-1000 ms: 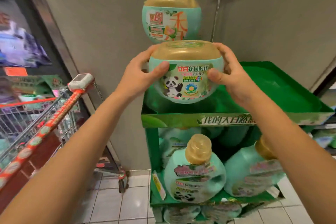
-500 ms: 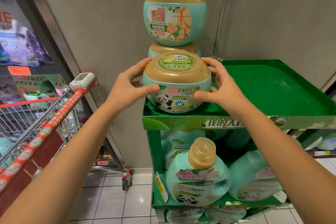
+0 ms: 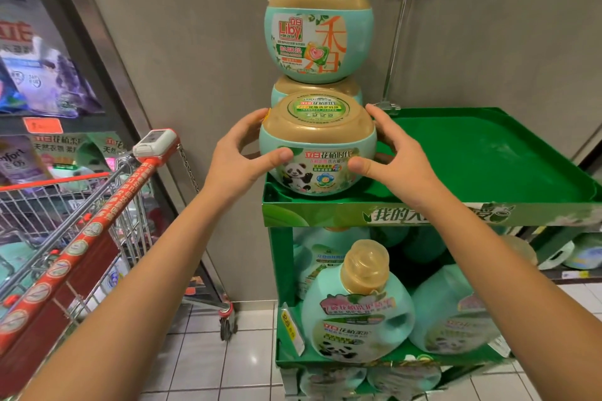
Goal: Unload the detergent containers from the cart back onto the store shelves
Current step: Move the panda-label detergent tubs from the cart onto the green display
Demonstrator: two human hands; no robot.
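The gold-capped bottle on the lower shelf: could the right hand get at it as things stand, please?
Probably yes, once freed: the bottle stands at the open front of the lower shelf with nothing before it, but the right hand holds the tub above.

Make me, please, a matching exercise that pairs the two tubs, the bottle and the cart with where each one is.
1. panda tub
2. Liby tub
3. gold-capped bottle
4. cart

a. below the green tray
b. far left of the view
c. stacked on the rear tub
d. held between the left hand and right hand

Pairs: 1-d, 2-c, 3-a, 4-b
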